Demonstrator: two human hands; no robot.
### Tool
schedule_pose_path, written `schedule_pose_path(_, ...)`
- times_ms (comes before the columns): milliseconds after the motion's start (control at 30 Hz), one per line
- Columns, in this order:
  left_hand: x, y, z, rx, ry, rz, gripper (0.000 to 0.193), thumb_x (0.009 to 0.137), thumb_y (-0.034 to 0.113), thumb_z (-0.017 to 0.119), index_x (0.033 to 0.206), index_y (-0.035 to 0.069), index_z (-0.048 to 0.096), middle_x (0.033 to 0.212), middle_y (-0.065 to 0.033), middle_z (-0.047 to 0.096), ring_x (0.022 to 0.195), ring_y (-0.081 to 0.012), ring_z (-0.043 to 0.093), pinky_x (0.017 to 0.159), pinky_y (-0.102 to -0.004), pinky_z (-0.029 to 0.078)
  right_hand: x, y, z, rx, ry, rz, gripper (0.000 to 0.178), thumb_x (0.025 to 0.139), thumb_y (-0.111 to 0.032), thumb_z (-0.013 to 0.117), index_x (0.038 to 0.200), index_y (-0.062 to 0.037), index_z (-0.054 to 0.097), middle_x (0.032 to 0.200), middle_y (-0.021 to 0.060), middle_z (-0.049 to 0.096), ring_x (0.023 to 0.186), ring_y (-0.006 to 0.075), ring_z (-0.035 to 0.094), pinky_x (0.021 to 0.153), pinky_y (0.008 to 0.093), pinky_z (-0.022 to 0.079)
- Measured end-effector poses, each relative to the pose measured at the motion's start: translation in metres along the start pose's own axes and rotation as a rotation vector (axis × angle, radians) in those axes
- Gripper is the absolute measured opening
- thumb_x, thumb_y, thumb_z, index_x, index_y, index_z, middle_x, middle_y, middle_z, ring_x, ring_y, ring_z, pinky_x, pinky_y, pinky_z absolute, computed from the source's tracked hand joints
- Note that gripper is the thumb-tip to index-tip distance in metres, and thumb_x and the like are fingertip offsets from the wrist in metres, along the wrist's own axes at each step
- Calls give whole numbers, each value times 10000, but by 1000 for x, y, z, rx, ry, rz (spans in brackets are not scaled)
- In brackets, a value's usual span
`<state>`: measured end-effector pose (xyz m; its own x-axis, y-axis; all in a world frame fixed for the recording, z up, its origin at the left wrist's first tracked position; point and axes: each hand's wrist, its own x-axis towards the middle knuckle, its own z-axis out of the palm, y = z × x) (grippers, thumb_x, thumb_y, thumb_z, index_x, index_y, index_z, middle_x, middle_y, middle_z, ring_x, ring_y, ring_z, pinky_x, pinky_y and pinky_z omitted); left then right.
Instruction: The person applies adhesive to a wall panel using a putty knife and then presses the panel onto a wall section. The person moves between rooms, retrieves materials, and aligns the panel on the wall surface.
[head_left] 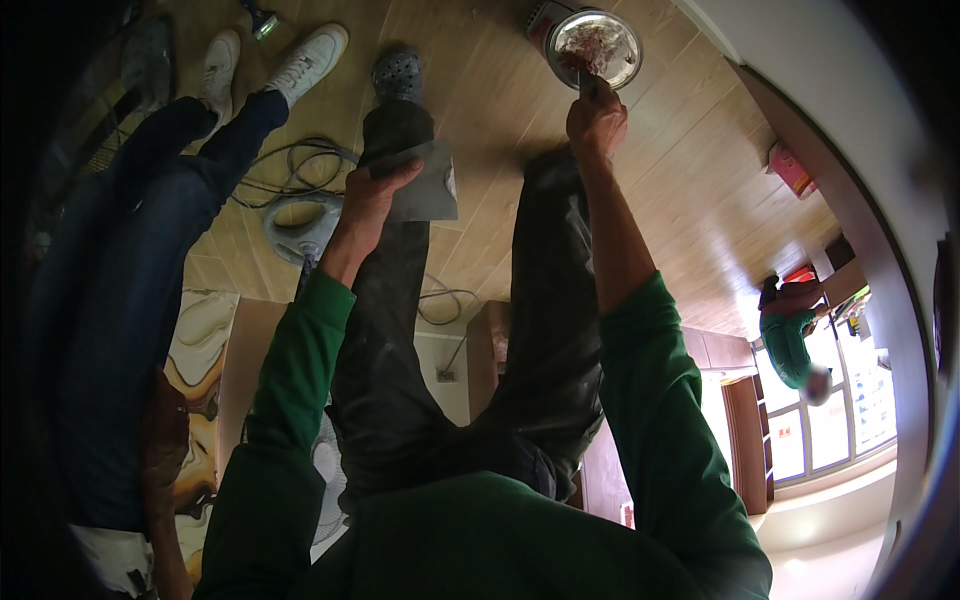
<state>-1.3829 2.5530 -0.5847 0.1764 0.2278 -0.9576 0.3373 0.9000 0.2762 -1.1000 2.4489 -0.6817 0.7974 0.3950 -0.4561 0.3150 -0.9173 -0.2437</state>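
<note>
My left hand (370,205) is closed on a flat grey spreader blade (428,192), its thumb lying along the top. A small pale smear shows at the blade's right edge. Farther out on the right, my right hand (597,128) grips the handle of a putty knife (586,82). The knife's lower end reaches into an open round tin (640,60) that stands on the floor. Whitish and reddish-brown paste coats the inside of the tin, and it hides the tip of the knife.
Beside me on the left stands another person (150,200) in dark trousers and white shoes. A grey power tool (300,228) and its coiled cable (290,165) lie near my left leg. A pink container (792,170) sits by the right wall. Another person in green (785,345) bends near the windows.
</note>
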Motion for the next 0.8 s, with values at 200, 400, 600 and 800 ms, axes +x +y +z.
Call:
schedule_pose_path(200, 1, 0, -2, 4, -7, -24, 407, 792, 271, 804, 1076, 3, 689, 1013, -21, 679, 909, -116, 590, 847, -267, 442, -7, -5, 5, -126, 9, -40, 275, 915, -238, 481, 1028, -109, 696, 979, 181, 685, 930, 417, 628, 810, 511, 488)
schedule_pose_path(400, 0, -2, -2, -20, -7, -11, 404, 792, 262, 804, 1079, 3, 689, 1011, -21, 679, 909, -116, 592, 844, -267, 446, -10, -3, 3, -111, 32, -27, 277, 918, -200, 470, 1063, -101, 685, 1017, 165, 681, 953, 396, 614, 823, 500, 485)
schedule_pose_path(600, 0, 5, 0, -4, 6, -33, 403, 792, 256, 803, 1081, 0, 687, 1013, -20, 679, 918, -117, 594, 857, -264, 443, -10, -3, 8, -145, 16, -87, 285, 926, -212, 463, 1089, -124, 680, 1044, 151, 673, 966, 391, 599, 829, 503, 479)
schedule_pose_path(800, 1, 0, 0, -5, 27, 17, 404, 774, 237, 812, 1038, -35, 670, 960, -58, 683, 812, -141, 642, 749, -277, 506, -11, -2, 6, -138, 56, -53, 270, 928, -223, 477, 1082, -131, 677, 1032, 146, 675, 917, 400, 611, 806, 514, 487)
